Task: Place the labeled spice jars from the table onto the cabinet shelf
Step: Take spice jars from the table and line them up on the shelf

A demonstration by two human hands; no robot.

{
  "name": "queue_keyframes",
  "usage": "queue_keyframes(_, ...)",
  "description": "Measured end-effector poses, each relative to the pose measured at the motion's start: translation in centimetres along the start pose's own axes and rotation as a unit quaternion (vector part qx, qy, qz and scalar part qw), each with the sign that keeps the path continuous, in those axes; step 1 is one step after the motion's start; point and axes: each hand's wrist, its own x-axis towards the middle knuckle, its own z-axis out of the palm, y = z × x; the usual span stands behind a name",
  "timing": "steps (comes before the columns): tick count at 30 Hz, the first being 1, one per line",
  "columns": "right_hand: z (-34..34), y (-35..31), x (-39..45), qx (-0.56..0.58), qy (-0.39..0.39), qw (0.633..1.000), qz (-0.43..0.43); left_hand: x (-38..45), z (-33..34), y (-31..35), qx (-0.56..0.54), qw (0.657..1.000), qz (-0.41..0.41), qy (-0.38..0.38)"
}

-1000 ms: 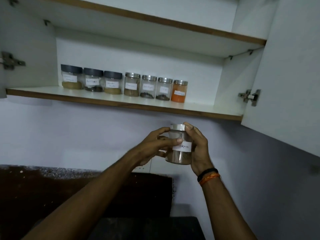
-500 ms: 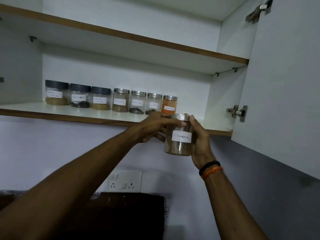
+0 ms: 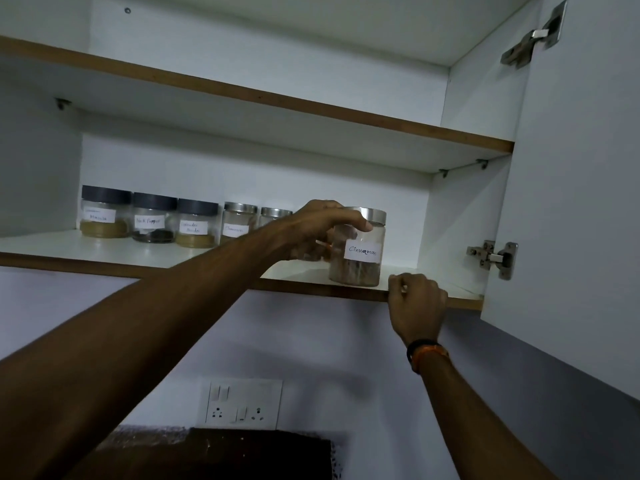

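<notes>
The cinnamon jar (image 3: 357,249) stands upright on the lower cabinet shelf (image 3: 104,249), close to its front edge and to the right of the row of other jars. It has a silver lid, a white handwritten label reading "Cinnamon", and brown spice at the bottom.

The left hand (image 3: 318,225) reaches over the shelf and grasps the cinnamon jar from its left side, with the fingers curled around the upper part just under the lid.

The right hand (image 3: 417,303) is just right of the cinnamon jar and lower, at the shelf's front edge, apart from the jar. Its fingers are curled loosely and hold nothing. A dark and orange wristband (image 3: 427,355) sits on that wrist.

Left of the cinnamon jar, further back on the shelf, stand three jars with dark lids (image 3: 152,216) and two jars with silver lids (image 3: 239,221); the left hand hides whatever stands behind it.

Right of the cinnamon jar, the cabinet door (image 3: 581,202) is open.
</notes>
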Motion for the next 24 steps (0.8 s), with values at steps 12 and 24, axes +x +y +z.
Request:
queue_keyframes(12,4.4,2.1,-0.3,-0.013,0.137,0.989,-0.044,10.8,1.6,-1.6,0.036,0.999,0.034,-0.007)
queue_keyframes(24,4.9,2.9,0.1,-0.018,0.148,0.987,-0.064,16.3,5.0,-4.7,0.069,0.997,0.016,-0.021)
